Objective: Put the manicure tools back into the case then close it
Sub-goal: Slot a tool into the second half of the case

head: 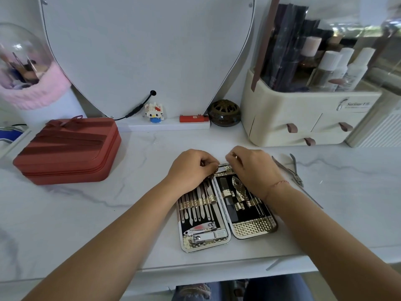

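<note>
The open case (226, 213) lies flat near the front edge of the table (138, 183). A forearm crosses each half. At the case's far end, the curled fingers of the left hand (191, 168) and right hand (251, 166) pinch a small clipper (223, 169). Loose nippers (296, 170) lie to the right. A red box (67, 151) sits well to the left.

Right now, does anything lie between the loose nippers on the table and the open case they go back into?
Only the person's right hand and wrist, lying between the nippers and the case's right half. That hand and the left hand pinch a small clipper at the case's top edge.
</note>
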{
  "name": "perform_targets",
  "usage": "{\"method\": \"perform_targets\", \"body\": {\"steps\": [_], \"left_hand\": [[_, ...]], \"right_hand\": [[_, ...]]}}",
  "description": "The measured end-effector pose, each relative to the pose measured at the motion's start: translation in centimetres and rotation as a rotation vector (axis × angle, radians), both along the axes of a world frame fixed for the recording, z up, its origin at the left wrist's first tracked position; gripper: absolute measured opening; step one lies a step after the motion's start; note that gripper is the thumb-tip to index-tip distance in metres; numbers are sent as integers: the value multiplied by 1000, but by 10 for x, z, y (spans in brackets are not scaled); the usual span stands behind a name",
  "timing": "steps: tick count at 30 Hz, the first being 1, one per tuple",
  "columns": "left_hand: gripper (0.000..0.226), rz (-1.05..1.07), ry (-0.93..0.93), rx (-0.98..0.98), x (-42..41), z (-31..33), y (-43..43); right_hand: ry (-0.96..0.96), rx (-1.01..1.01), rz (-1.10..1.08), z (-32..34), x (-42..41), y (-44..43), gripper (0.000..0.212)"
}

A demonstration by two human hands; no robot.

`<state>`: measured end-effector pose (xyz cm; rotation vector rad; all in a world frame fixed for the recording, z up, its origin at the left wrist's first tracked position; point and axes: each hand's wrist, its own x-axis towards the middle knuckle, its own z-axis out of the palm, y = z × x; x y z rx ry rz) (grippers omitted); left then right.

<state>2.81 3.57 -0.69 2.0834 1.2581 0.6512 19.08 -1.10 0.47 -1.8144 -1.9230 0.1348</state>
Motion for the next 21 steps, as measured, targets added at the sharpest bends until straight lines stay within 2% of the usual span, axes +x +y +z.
{"method": "perform_targets", "body": {"steps": [3,6,11,21], "left_hand": [[13,8,0,-21,0,1,0],[18,12,-10,-32,-1,3,0],[45,8,-95,-97,-3,7,-5],[12,-28,-130,-20,-4,5,-3]], "right_hand": [[122,-119,129,6,12,-3,20],[156,-108,152,4,19,-1,16],[150,-110,156,6,18,9,13],[258,-166,148,6,26,15,12]]}}
